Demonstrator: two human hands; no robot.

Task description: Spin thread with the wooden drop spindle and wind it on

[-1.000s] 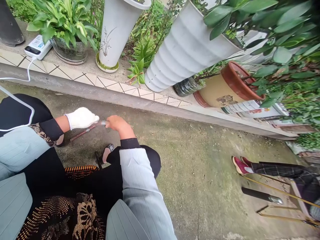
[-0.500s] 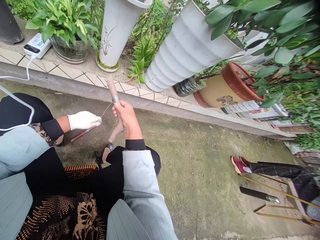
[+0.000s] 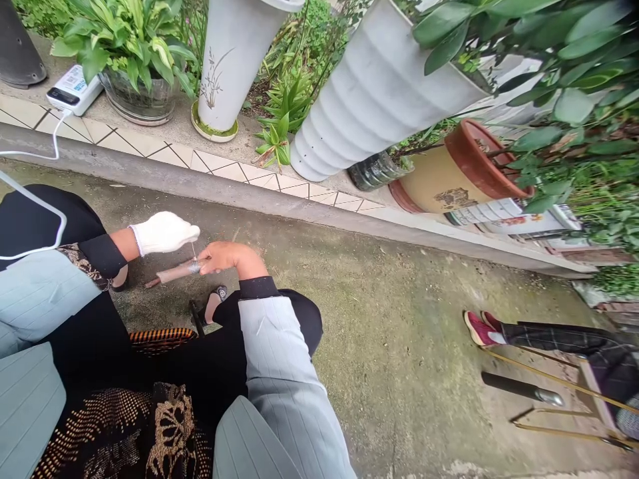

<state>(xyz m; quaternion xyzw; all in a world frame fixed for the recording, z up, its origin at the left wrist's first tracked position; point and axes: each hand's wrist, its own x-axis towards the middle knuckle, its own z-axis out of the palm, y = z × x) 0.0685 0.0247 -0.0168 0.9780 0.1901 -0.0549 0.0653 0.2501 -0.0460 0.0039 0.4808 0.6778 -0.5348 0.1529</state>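
Note:
My left hand (image 3: 162, 233) wears a white glove and is pinched on a thin wire (image 3: 193, 251) that runs down to a brown stick (image 3: 176, 272). The stick lies almost level over the concrete ground, with a few turns of wire wound round it near my fingers. My bare right hand (image 3: 224, 256) is closed round the stick's right end. Both hands are low, just in front of my knees and above my sandalled foot (image 3: 215, 301).
A tiled kerb (image 3: 219, 169) carries a leafy potted plant (image 3: 130, 60), tall white pots (image 3: 234, 53), a ribbed white pot (image 3: 369, 100) and a terracotta pot (image 3: 449, 173). A white power bank (image 3: 70, 90) with a cable lies on the kerb. Another person's foot (image 3: 482, 330) and a metal frame (image 3: 554, 399) are at right.
My right hand has swung the stick from upright down to nearly level and lowered it. My gloved left hand has stayed close by, holding the wire.

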